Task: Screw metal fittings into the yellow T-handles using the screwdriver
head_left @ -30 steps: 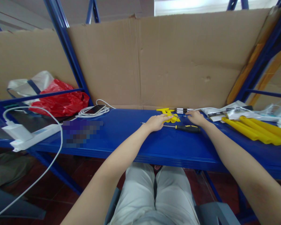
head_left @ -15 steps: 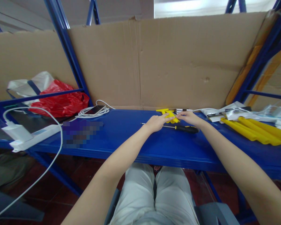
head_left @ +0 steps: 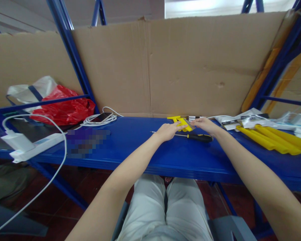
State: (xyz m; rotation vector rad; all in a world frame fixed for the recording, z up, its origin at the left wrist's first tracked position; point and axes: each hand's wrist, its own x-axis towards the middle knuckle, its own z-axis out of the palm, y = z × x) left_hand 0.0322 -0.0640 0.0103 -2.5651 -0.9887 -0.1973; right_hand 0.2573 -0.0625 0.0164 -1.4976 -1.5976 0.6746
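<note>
Near the back of the blue table [head_left: 132,144], my left hand [head_left: 167,131] rests its fingers on a yellow plastic part [head_left: 187,124] and holds it. Its thumb is largely hidden. Along the right side of that part lies a thin grey metal strip [head_left: 190,125], its near end between the fingertips of my right hand [head_left: 204,125]. Just behind my left hand sits a T-shaped yellow piece [head_left: 174,118]; whether it joins the held part I cannot tell. In front of both hands lies a screwdriver with a black and yellow handle [head_left: 200,138], its shaft passing under my left hand.
Several long yellow plastic pieces [head_left: 273,139] and clear plastic packets [head_left: 253,119] lie on the right. At left are a white power strip [head_left: 40,147], a coiled white cable [head_left: 97,121] and a red plastic bag [head_left: 67,105]. A cardboard panel [head_left: 190,67] stands along the back.
My right hand has shifted slightly right, and the grey metal strip shows beside the yellow part. My left hand stays in place.
</note>
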